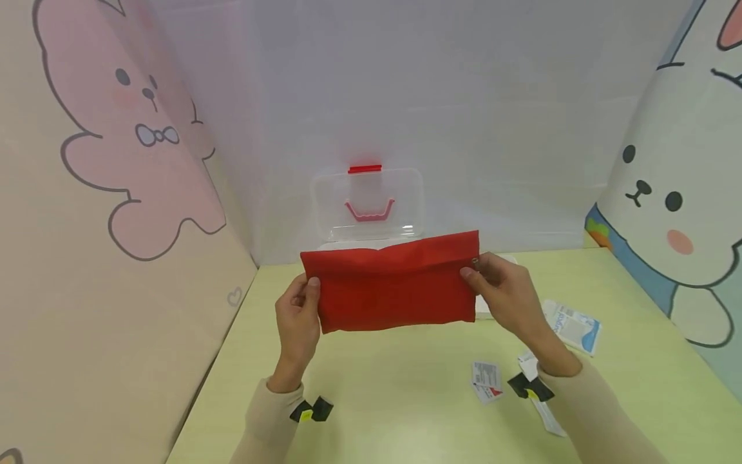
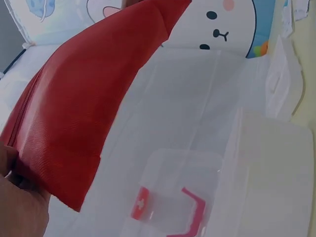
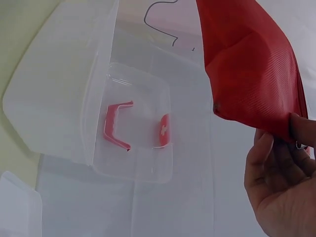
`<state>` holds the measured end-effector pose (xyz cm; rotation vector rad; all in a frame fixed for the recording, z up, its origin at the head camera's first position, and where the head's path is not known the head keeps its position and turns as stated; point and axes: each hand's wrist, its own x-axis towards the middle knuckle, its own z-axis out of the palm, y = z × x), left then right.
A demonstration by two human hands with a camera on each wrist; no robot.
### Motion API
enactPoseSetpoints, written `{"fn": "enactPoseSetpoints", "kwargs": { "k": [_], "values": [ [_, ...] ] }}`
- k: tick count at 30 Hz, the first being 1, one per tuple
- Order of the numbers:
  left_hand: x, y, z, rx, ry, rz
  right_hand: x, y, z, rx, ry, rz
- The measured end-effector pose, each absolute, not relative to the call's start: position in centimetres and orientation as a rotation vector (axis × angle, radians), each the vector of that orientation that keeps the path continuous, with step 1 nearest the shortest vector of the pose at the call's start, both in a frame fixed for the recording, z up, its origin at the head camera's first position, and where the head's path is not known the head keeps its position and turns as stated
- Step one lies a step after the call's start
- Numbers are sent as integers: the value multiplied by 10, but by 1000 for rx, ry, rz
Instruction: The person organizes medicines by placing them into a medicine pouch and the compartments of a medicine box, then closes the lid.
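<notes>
A red zippered pouch (image 1: 394,290) is stretched out in the air above the table, one end in each hand. My left hand (image 1: 298,322) pinches its left end, with the thumb on the near face. At the other end, my right hand (image 1: 510,296) grips the edge between thumb and fingers, beside a small metal zipper pull (image 3: 299,145). The zipper (image 2: 23,111) runs along one edge in the left wrist view and looks closed there. Whatever the pouch contains is hidden.
Behind the pouch stands a translucent plastic box (image 3: 54,84), its clear lid (image 1: 327,206) raised, with a red handle (image 1: 371,216). On the table's right lie a blue-and-white packet (image 1: 576,330), small sachets (image 1: 485,375) and a white strip (image 1: 547,417). Printed cloth walls surround the table.
</notes>
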<state>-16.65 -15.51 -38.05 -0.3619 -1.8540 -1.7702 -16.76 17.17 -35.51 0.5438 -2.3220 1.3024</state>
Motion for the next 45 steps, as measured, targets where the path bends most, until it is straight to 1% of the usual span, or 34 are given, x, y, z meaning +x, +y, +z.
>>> {"fn": "enactPoseSetpoints", "kwargs": {
  "k": [10,14,20,25,31,41,45],
  "values": [
    [-201,-178,-348,-415,-1985,-1620,-193,157,-339,513,-2271,1317],
    [-217,-181,-341,-394,-2041,-1616,-208,152,-335,489,-2259,1343],
    [-242,-183,-339,-295,-2081,-1678,-232,142,-327,450,-2223,1345],
    [-261,-187,-344,-213,-2038,-1735,-252,135,-327,413,-2289,1383],
    [-278,-195,-356,-134,-2044,-1751,-274,128,-339,362,-2374,1439],
    [-309,-210,-392,-33,-2152,-1674,-296,115,-368,328,-2464,1452],
    [-316,-211,-407,14,-2193,-1634,-302,112,-381,308,-2504,1460]
  ]
}}
